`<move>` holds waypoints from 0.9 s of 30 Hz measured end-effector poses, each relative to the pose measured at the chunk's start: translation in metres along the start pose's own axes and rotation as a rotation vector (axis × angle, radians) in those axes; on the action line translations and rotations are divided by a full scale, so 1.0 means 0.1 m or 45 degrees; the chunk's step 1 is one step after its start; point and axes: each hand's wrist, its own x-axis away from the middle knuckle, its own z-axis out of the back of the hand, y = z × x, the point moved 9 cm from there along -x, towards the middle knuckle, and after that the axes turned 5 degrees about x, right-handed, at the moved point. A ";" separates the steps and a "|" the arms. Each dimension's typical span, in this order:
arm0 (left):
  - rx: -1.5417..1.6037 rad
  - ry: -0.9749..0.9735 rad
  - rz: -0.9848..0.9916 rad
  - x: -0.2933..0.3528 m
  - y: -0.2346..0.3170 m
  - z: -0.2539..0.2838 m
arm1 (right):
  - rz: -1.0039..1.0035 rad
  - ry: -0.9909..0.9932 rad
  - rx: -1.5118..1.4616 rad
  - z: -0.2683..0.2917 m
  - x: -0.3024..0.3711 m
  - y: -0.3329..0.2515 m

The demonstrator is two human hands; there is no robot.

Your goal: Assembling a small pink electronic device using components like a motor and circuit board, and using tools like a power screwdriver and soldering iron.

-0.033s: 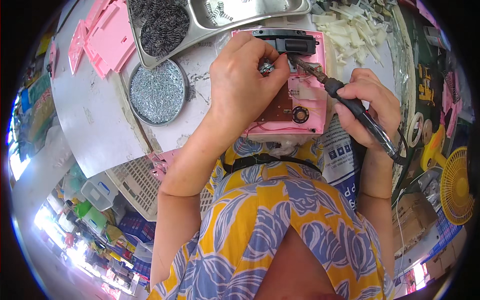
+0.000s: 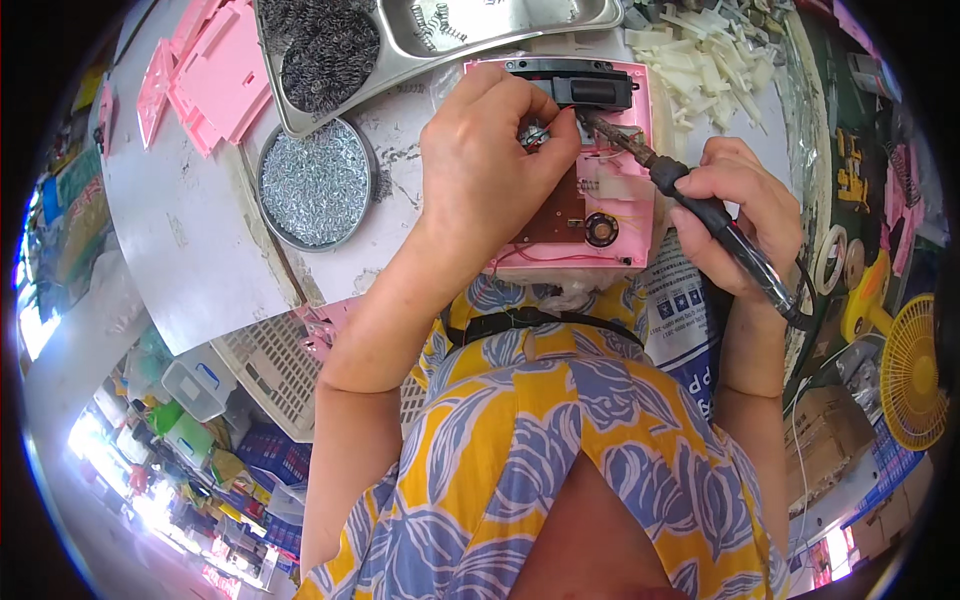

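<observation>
A pink plastic casing (image 2: 560, 255) lies open at the front of the table, with a brown board (image 2: 553, 222), thin wires, a small round part (image 2: 601, 230) and a black module (image 2: 592, 92) inside. My right hand (image 2: 745, 205) grips a soldering iron (image 2: 722, 222) by its black handle. The iron's dark tip points left and reaches in beside my left fingertips, just below the black module. Over the casing's left half, my left hand (image 2: 500, 150) pinches thumb against forefinger. A bit of red, perhaps a wire end, shows at that pinch; the rest is hidden by the fingers.
A round tin of small metal pins (image 2: 315, 185) sits left of the casing. Behind it stands a metal tray (image 2: 350, 100) holding dark springs (image 2: 325, 65). Pink panels (image 2: 222, 75) lie far left, white plastic pieces (image 2: 705, 60) far right. A yellow fan (image 2: 912, 370) is at right.
</observation>
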 end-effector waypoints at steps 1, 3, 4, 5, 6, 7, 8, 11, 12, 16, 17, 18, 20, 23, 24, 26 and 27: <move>-0.002 0.000 -0.001 0.00 -0.01 0.00 | 0.003 0.004 -0.009 0.00 0.00 0.00; -0.011 0.002 -0.019 0.00 0.00 0.00 | 0.007 0.004 -0.018 0.00 0.00 0.00; -0.021 0.005 -0.034 0.00 0.00 0.00 | 0.009 0.004 -0.022 0.00 0.00 0.01; -0.031 0.010 -0.049 0.00 0.01 0.00 | 0.007 0.003 -0.023 0.00 0.00 0.01; -0.033 0.019 -0.041 0.01 0.01 0.00 | 0.006 0.002 -0.024 0.01 0.00 0.01; -0.036 0.029 -0.034 0.01 0.01 0.00 | 0.004 0.001 -0.025 0.01 0.00 0.01; -0.038 0.038 -0.026 0.02 0.00 -0.01 | 0.000 0.003 -0.022 0.01 0.00 0.01; -0.048 0.074 -0.055 0.03 0.00 -0.01 | -0.008 0.005 -0.014 0.01 0.01 0.02; -0.055 0.075 -0.057 0.04 0.00 -0.01 | -0.010 0.003 -0.012 0.00 0.02 0.02; -0.050 0.071 -0.042 0.03 0.01 -0.01 | -0.025 -0.012 -0.015 0.03 0.05 -0.01; -0.047 0.069 -0.032 0.03 0.01 -0.01 | -0.012 -0.002 -0.022 0.05 0.07 -0.02; -0.047 0.070 -0.031 0.03 0.01 -0.01 | 0.000 0.007 -0.030 0.06 0.09 -0.02; -0.045 0.071 -0.030 0.04 0.01 -0.01 | 0.008 0.011 -0.058 0.10 0.13 -0.03; -0.050 0.072 -0.026 0.03 0.01 -0.01 | 0.000 0.017 -0.097 0.18 0.20 -0.05; -0.037 0.069 -0.025 0.03 0.01 -0.01 | 0.002 0.035 -0.094 0.21 0.22 -0.06; -0.015 0.064 -0.020 0.03 0.01 -0.01 | 0.010 0.071 -0.101 0.26 0.25 -0.07; -0.017 0.059 -0.014 0.03 0.00 -0.01 | 0.017 0.090 -0.110 0.28 0.27 -0.07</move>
